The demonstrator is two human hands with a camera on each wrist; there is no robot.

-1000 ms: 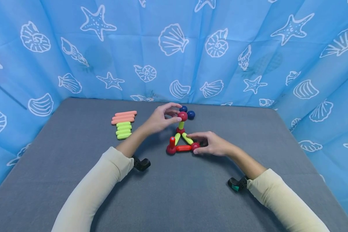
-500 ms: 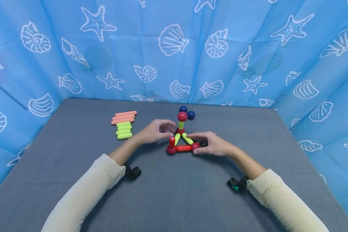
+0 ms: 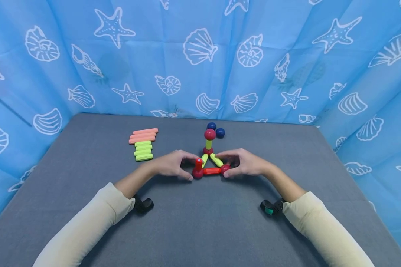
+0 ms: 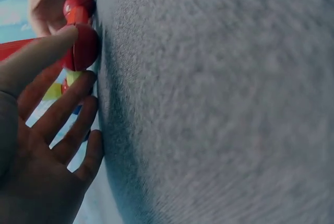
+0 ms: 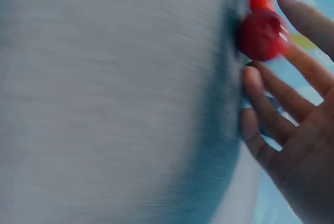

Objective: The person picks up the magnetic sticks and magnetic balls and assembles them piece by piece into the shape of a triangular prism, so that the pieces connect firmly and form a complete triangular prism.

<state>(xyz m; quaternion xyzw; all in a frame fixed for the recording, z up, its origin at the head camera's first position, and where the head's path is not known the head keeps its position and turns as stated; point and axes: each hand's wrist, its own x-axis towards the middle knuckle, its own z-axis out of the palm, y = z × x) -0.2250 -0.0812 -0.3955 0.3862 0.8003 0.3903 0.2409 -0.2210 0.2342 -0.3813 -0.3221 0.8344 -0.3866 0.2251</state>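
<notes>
A small stick-and-ball build stands on the table. Its left red ball [image 3: 197,173] bears an upright red stick [image 3: 198,163], and a flat red stick [image 3: 212,171] joins it to the right red ball [image 3: 225,169]. Two yellow-green sticks [image 3: 216,160] run back to a rear ball [image 3: 208,151], which carries an upright stick topped by a pinkish-red ball [image 3: 210,134]. My left hand [image 3: 173,164] lies loosely around the left ball, thumb in front; firm contact is unclear. My right hand [image 3: 244,163] holds the right ball, thumb in front and index finger along the yellow-green stick.
Two dark blue balls [image 3: 220,132] lie behind the build. At the left are several orange-pink sticks [image 3: 143,136] and several yellow-green sticks [image 3: 143,151] in rows. A blue shell-patterned curtain [image 3: 200,74] hangs beyond the grey table [image 3: 200,230].
My left hand has let go of the top ball and come down and forward to the left ball. My right hand has stayed at the right ball.
</notes>
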